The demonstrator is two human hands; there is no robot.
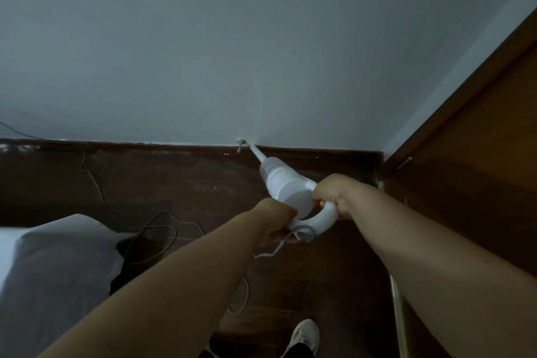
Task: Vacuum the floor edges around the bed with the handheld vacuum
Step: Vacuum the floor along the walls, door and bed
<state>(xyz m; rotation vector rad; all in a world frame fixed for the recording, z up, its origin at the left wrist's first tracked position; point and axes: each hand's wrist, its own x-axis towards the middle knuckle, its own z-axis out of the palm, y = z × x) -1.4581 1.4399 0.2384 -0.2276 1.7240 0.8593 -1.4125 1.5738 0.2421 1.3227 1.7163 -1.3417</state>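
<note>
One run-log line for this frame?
both hands on handheld vacuum | left hand, right hand grip handle | nozzle at baseboard

Left of the vacuum nozzle [255, 153], bare floor [180, 180] runs along the skirting [145, 146]; cables [151, 226] and the bed [52, 264] crowd nearer; a door [479, 154] blocks the right.
</note>
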